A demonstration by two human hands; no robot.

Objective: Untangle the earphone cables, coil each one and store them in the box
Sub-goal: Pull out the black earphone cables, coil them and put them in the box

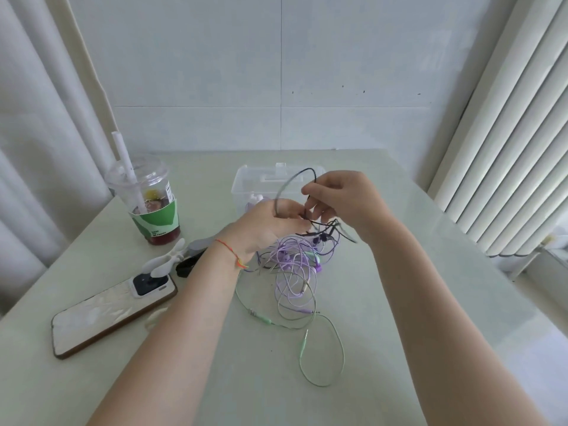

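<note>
Nearest, loose green [322, 348] and purple cables [292, 265] lie tangled in front of the box [246, 186]. Above them, left hand [270, 224] and right hand [341, 196] each pinch the black cable [289, 182]; pulling could tighten knots or drag the heap.

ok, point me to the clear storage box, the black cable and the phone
clear storage box [242, 186], head view, left wall.
black cable [284, 186], head view, raised loop between the hands.
phone [101, 315], head view, middle of its pale back.

Left side: tall clear plastic drink cup [147, 199], white-cased phone [113, 315]
Centre: tangled purple and green earphone cables [295, 272]
Right side: bare pale green table [430, 302]
</note>
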